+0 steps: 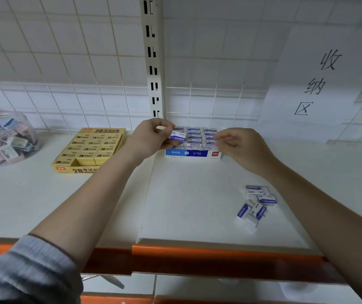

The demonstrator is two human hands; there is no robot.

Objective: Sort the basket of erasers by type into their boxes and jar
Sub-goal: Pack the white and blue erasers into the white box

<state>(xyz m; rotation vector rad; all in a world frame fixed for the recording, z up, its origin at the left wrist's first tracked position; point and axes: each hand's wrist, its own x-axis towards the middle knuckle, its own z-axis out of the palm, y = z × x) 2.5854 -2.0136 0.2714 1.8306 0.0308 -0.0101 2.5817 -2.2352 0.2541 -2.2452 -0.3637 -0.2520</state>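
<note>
My left hand [151, 137] pinches a white eraser with a blue sleeve [178, 136] just over the left side of the blue-and-white box [192, 153], which is full of the same erasers in rows. My right hand [239, 145] hovers at the box's right edge with fingers loosely curled, holding nothing. Several loose blue-sleeved erasers [255, 205] lie on the shelf to the right front. A yellow box [65, 168] of yellow 2B erasers stands left of the blue box. At the far left lies a clear jar [25, 123] of mixed erasers.
A white wire grid forms the back wall, with a slotted metal upright [153, 62] behind the boxes. A paper sign [320, 80] hangs at the right. The shelf's orange front rail [197, 257] runs below my forearms.
</note>
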